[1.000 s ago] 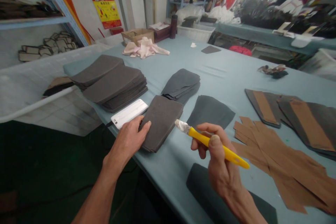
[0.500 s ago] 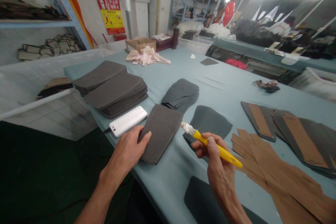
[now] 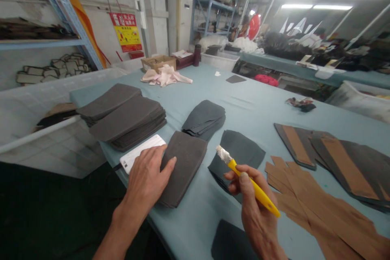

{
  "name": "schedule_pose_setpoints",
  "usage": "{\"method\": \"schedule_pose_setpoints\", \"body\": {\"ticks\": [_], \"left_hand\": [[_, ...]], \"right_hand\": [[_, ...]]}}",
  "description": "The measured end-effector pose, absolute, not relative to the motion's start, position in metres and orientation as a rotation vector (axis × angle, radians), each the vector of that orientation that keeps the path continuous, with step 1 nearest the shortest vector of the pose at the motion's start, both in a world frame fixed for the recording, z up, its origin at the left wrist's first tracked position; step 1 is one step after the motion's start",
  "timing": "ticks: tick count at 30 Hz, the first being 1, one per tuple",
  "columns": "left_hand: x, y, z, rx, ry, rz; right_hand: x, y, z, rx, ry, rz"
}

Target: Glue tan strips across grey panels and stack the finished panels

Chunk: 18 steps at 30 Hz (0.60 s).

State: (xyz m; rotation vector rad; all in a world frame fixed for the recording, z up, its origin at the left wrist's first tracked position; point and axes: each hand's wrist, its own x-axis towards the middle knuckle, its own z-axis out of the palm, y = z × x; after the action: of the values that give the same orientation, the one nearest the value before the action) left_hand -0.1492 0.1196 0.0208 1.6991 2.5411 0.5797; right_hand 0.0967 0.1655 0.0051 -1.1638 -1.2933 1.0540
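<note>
My left hand (image 3: 149,170) lies over the left edge of a stack of dark grey pieces (image 3: 186,162), fingers stretched and thumb apart over the top piece. Its fingers partly cover a white power bank (image 3: 138,153) beside that stack. In my right hand (image 3: 256,195) is a brush (image 3: 254,187) with a yellow handle, its tip coated in white paste and pointing up and left. Under the brush and fingers lies a fanned pile of dark green-grey pieces (image 3: 243,146). Another dark piece (image 3: 228,239) rests at the near table edge, partly hidden by my right arm.
Brown strips (image 3: 317,199) spread at the right, near dark pieces bearing brown strips (image 3: 350,162). More grey stacks (image 3: 128,122) stand at the left, and a smaller one (image 3: 205,118) in the middle. Pale cloth (image 3: 166,75) and a cardboard box (image 3: 158,63) sit at the back. White bins (image 3: 61,146) flank the table.
My left hand has loosened, its fingers now stretched over the power bank's edge. The brush tip has moved slightly right, away from the grey stack. The view has tilted up a little.
</note>
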Motion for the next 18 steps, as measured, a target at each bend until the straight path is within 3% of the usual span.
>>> {"method": "schedule_pose_setpoints", "body": {"ticks": [18], "left_hand": [[-0.126,0.123,-0.002,1.684,2.468,0.331]], "right_hand": [[0.126,0.131,0.029,-1.279,-1.147,1.086]]}}
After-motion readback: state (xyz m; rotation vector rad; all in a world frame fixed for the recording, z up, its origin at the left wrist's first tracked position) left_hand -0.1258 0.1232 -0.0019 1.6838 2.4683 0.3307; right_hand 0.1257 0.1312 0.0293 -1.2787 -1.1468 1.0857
